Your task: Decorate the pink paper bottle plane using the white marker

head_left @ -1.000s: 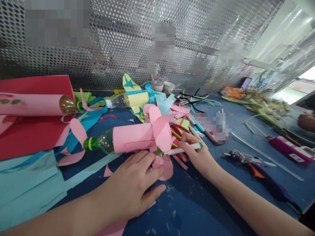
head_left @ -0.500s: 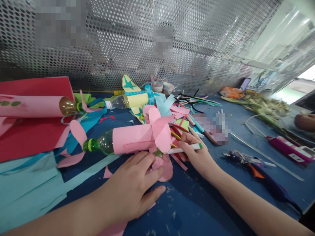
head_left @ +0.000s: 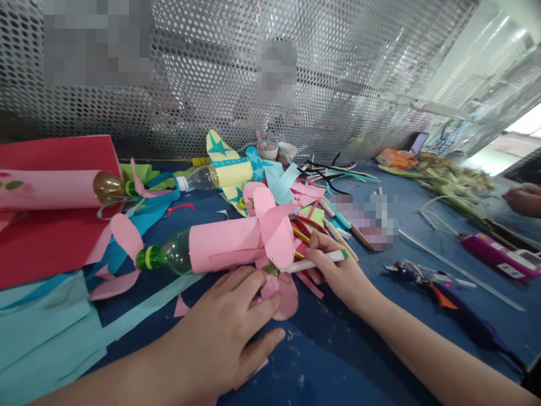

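A white marker with a green end (head_left: 340, 256) is pinched in my right hand (head_left: 332, 268), its tip at the pink paper petals. My left hand (head_left: 239, 318) lies with fingers spread over the lower pink petal (head_left: 286, 299), next to the bottle. That green plastic bottle (head_left: 177, 251) lies on its side, wrapped in a pink paper sleeve (head_left: 224, 242), with petal shapes (head_left: 276, 223) at its right end. Green marks show on the petals near the marker tip. Beside the bottle's green cap are pink propeller-like blades (head_left: 125, 239).
Behind stands a yellow-wrapped bottle (head_left: 230, 173) with blue stars. A pink-wrapped bottle (head_left: 46, 189) lies on red card (head_left: 51, 248). To the right are a glue gun (head_left: 456, 310), a purple power strip (head_left: 501, 256) and another person's hand (head_left: 524, 200). Perforated metal (head_left: 203, 84) borders the back.
The view has shifted slightly, so items at left sit a little further left and lower. Both hands keep nearly the same position over the petals.
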`<state>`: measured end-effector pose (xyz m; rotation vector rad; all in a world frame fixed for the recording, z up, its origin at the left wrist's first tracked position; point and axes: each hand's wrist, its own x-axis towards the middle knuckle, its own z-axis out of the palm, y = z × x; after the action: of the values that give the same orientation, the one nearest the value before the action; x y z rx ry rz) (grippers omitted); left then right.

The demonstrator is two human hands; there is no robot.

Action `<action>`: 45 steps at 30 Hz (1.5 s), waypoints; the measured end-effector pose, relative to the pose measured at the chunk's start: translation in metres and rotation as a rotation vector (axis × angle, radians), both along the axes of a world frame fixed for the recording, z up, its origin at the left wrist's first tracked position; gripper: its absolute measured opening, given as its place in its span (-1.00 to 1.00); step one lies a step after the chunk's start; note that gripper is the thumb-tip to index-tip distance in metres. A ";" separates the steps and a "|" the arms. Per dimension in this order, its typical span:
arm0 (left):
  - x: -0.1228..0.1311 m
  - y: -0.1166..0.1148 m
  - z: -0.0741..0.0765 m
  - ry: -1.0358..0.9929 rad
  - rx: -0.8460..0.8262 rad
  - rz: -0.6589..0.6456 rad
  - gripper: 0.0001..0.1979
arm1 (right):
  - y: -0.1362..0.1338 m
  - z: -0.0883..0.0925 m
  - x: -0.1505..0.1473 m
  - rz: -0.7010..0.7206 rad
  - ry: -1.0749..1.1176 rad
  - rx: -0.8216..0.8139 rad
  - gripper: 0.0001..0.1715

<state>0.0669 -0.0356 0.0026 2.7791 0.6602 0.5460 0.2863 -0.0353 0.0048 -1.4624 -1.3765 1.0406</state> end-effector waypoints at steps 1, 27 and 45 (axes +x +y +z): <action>0.000 0.000 0.000 0.003 -0.004 0.003 -0.67 | 0.000 0.000 0.000 -0.003 0.011 -0.008 -0.76; 0.002 0.000 0.003 0.020 -0.035 0.015 -0.72 | 0.001 -0.003 -0.001 0.020 0.161 -0.014 -0.75; 0.000 -0.001 0.004 0.030 -0.022 0.027 -0.71 | 0.002 -0.007 -0.001 0.065 0.170 -0.045 -0.70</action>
<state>0.0669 -0.0362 0.0063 2.7662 0.7070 0.5003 0.2854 -0.0334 -0.0020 -1.3359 -1.2936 1.2154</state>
